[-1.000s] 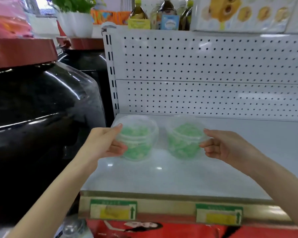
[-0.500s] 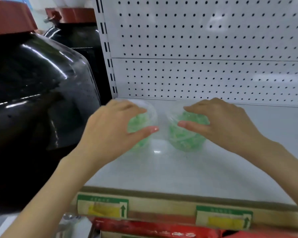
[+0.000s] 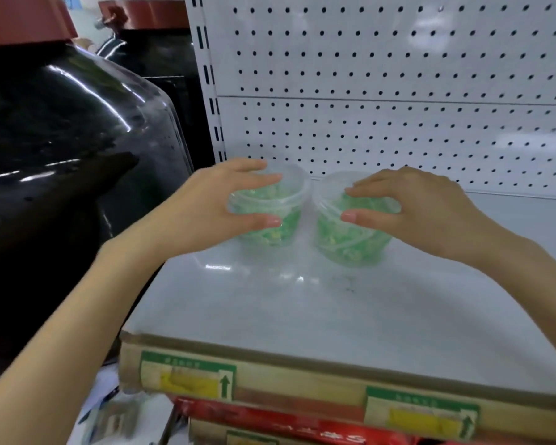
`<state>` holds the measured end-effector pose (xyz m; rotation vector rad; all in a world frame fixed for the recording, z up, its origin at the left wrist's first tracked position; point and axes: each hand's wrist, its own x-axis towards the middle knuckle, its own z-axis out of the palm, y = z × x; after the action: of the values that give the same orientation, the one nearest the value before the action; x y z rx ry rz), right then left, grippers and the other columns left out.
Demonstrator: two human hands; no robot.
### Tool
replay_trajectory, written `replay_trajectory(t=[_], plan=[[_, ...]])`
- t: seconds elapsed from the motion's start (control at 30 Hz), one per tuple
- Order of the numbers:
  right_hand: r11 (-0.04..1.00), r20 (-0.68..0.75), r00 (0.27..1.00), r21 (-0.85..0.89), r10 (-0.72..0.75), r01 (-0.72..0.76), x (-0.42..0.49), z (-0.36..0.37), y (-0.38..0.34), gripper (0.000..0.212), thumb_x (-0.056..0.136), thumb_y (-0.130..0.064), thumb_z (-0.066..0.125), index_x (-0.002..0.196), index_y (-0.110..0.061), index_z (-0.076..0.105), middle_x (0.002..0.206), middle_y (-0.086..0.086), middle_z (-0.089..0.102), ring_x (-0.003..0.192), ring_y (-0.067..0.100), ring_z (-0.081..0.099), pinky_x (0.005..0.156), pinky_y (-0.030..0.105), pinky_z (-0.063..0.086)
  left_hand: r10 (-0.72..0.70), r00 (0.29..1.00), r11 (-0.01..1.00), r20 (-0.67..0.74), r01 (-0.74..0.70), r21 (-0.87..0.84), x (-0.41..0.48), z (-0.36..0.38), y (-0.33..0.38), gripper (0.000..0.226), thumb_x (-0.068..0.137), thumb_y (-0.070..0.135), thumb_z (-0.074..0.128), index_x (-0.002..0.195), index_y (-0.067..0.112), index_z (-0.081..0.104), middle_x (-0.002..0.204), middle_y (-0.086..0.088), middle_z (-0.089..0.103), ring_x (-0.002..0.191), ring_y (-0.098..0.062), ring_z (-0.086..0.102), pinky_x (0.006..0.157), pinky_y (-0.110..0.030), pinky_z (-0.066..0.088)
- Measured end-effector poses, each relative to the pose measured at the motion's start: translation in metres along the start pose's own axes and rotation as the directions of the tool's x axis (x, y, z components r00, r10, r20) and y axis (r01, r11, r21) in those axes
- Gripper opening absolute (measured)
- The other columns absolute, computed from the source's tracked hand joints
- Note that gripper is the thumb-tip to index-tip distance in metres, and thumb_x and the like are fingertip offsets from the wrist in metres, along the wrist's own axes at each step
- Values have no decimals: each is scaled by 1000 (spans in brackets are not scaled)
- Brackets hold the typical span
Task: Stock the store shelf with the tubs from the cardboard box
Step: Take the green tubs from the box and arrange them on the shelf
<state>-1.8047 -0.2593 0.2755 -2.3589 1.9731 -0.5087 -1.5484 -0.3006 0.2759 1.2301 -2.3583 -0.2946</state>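
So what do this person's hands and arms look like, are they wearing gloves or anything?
No gloves. The left hand and right hand are bare, with short, plain nails. Both forearms are bare as far as the picture shows: no sleeves, watch, rings or bracelets in view.

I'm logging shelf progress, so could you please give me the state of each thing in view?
left tub: upright on shelf, lidded, left hand around it
right tub: upright on shelf, lidded, right hand around it
shelf: otherwise bare
dark jar: red lid on
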Motion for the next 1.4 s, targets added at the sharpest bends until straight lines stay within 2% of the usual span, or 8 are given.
replay_trajectory(t=[0.17,0.37,0.6,0.83,1.07,1.2,1.3,1.4], plan=[[997,35,999,71,-13,10,7,-3,8,74,58,-79,34,119,-44,59,129,-26,51,120,4,44,94,29,32,20,998,992,-56,-13,129,21,25,9,49,82,53,56,128,35,54,136,14,49,128,-7,40,96,-19,25],[998,26,999,65,-24,23,10,-1,12,68,62,-78,38,118,-46,59,130,-26,50,122,6,45,97,32,32,17,991,992,134,-34,125,33,-9,-21,41,81,24,70,119,35,60,132,16,53,132,-4,37,113,-24,17],[984,32,999,174,-29,23,22,2,11,61,64,-73,48,115,-44,61,131,-23,52,124,5,44,102,27,31,-71,996,994,47,66,90,42,11,-9,64,73,61,62,131,36,51,142,9,44,132,-13,38,110,-36,31],[986,50,997,158,-54,45,37,6,11,48,76,-61,57,118,-39,61,132,-21,52,126,5,42,96,23,28,-28,994,990,104,13,141,53,-4,-33,43,87,14,62,129,23,55,143,2,45,134,-16,36,112,-28,21],[961,230,970,277,-81,15,65,-1,8,47,80,-49,64,123,-32,60,135,-17,50,126,2,40,102,22,28,-61,997,994,41,56,98,65,14,-39,60,83,39,65,136,22,46,145,1,42,134,-17,36,111,-33,27],[965,295,954,263,-62,-18,71,-6,6,47,81,-48,63,125,-33,58,139,-13,46,126,3,38,103,25,29,-46,998,994,40,42,102,79,16,-52,52,87,29,63,135,17,47,146,-3,41,135,-19,35,112,-32,26],[976,232,970,215,-73,22,71,-1,1,53,83,-52,58,131,-30,53,142,-11,44,125,4,39,96,21,28,-16,1000,980,26,11,196,85,15,-62,47,89,21,59,135,17,49,146,-4,40,135,-21,34,111,-33,28],[989,172,982,141,-71,47,72,9,-7,60,82,-57,55,134,-28,48,141,-5,44,129,14,40,100,24,30,-63,998,994,-19,65,92,84,18,-70,46,89,13,57,133,21,50,142,-2,45,129,-21,43,108,-38,35]])
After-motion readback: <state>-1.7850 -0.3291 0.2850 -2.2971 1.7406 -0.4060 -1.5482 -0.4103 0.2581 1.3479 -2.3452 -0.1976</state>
